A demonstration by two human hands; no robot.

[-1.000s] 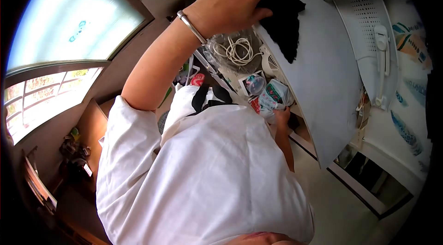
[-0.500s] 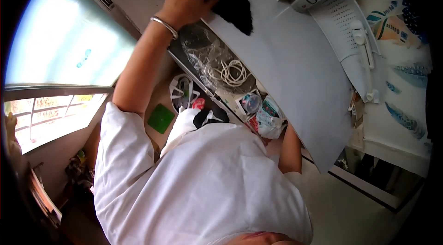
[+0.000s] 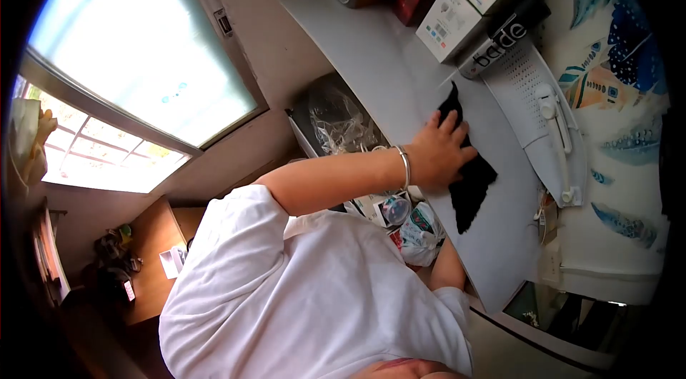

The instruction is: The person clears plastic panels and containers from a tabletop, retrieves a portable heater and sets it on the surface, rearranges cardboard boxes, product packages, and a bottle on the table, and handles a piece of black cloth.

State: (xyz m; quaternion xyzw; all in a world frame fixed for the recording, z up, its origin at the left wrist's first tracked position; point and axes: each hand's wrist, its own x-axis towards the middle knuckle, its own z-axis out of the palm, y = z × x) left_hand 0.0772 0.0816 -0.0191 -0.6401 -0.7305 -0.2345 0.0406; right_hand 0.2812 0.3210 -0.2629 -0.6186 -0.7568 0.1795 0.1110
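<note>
My left hand (image 3: 437, 154), with a silver bangle at its wrist, presses on a black cloth (image 3: 471, 197) with fingers spread and slightly bent, gripping it against the grey-white desktop (image 3: 400, 79). Cloth sticks out beyond both sides of the hand. My right forearm (image 3: 448, 268) reaches in below the desk's near edge, beside a white plastic bag (image 3: 419, 236) in the open drawer; the right hand itself is hidden. A round clear-lidded item (image 3: 395, 210) lies near the bag.
White boxes (image 3: 449, 22) and a black cylinder (image 3: 504, 36) stand at the desk's back. A white perforated panel (image 3: 525, 93) lies along its right side. Clear plastic wrap (image 3: 339, 122) is in the drawer. Left are a window (image 3: 143, 57) and a wooden surface (image 3: 153, 265).
The view has shifted. My left hand and the black cloth have moved from the desk's far left edge inward across the desktop. My right hand, partly visible at first, is now hidden.
</note>
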